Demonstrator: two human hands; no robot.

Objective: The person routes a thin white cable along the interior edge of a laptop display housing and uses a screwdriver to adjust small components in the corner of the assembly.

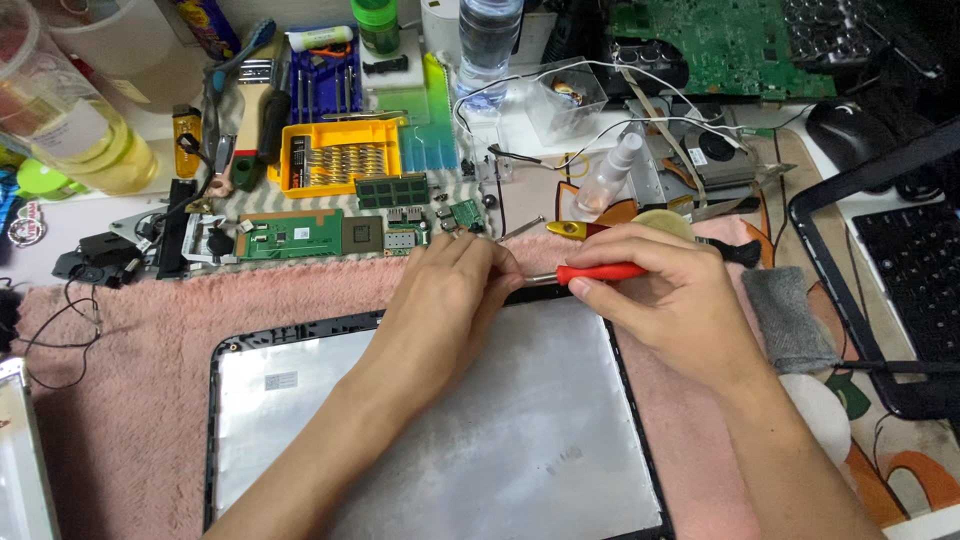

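Observation:
A laptop display lid (500, 430) with a black frame and silvery inner sheet lies on a pink fluffy mat (130, 400). My right hand (665, 295) grips a red-handled screwdriver (598, 272), held almost level with its metal tip pointing left at the lid's far edge. My left hand (450, 295) rests on that far edge, fingertips pinched around the screwdriver tip. What lies under the fingertips is hidden.
Beyond the mat lie small green circuit boards (300, 235), a yellow screwdriver-bit case (340, 155), a clear spray bottle (610, 175), a water bottle (487, 45) and a green motherboard (720, 45). A grey cloth (790, 320) and a black laptop base (900, 270) sit right.

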